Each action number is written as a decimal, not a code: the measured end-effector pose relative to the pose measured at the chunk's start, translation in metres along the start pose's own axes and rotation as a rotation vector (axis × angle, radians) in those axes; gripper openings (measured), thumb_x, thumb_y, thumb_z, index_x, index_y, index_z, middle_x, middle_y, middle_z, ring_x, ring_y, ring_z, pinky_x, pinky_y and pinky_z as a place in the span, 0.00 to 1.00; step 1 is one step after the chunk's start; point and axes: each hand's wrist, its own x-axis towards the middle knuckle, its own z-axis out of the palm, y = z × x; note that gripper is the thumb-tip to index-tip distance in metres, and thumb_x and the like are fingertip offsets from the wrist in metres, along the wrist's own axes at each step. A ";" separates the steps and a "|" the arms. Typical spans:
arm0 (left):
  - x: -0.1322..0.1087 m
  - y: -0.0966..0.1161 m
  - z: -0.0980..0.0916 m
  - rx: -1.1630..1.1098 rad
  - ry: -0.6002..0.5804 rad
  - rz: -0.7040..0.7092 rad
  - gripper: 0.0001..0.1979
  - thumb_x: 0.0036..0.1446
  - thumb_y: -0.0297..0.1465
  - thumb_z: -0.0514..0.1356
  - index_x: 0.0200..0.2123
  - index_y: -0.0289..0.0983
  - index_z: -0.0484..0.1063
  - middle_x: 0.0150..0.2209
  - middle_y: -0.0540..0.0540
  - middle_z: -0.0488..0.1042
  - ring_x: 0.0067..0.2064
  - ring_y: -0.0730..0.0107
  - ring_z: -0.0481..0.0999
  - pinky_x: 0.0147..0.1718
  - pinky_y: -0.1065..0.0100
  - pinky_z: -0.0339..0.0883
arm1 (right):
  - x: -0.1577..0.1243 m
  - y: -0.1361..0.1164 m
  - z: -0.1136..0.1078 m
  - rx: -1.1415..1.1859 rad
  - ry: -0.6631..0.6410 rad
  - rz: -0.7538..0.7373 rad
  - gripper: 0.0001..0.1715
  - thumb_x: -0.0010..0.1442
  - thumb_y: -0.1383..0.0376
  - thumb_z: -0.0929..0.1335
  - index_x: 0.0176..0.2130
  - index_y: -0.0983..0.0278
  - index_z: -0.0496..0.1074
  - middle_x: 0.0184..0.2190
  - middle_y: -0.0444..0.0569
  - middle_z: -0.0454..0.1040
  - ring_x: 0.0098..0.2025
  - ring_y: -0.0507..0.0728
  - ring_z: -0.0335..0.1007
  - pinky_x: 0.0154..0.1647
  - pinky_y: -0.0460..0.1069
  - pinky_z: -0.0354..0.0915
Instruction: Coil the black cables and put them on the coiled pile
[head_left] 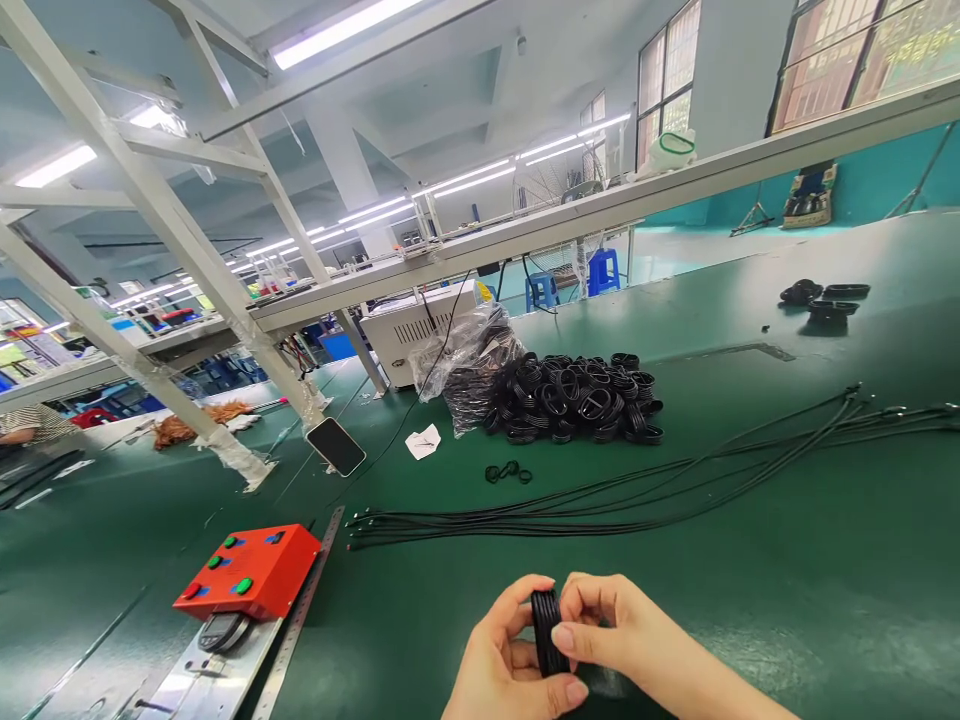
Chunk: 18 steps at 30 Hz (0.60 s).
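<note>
A coiled black cable [549,632] is held upright between my two hands, low in the view above the green table. My left hand [499,655] wraps its thumb and fingers around the coil's two ends. From the right, my right hand [611,630] pinches the coil's side with thumb and forefinger. Just beyond the hands, several long black cables [525,525] lie stretched across the table. A few small black rings [510,471] sit behind them. Farther back is a heap of coiled black cables [585,395].
At left, a red box with buttons [251,570] stands by a steel ruler [304,610]. A phone [337,446] leans near a white frame post [232,455]. A plastic bag [476,365] adjoins the heap. More coils [829,305] lie at back right. Another person's arm [19,436] shows far left.
</note>
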 end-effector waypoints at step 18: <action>0.006 -0.003 -0.018 -0.288 -0.364 -0.071 0.29 0.47 0.36 0.73 0.53 0.48 0.70 0.44 0.45 0.80 0.41 0.64 0.84 0.36 0.74 0.73 | -0.003 0.011 0.007 -0.674 -0.012 -0.293 0.52 0.40 0.61 0.80 0.62 0.53 0.65 0.65 0.52 0.61 0.67 0.71 0.47 0.64 0.62 0.52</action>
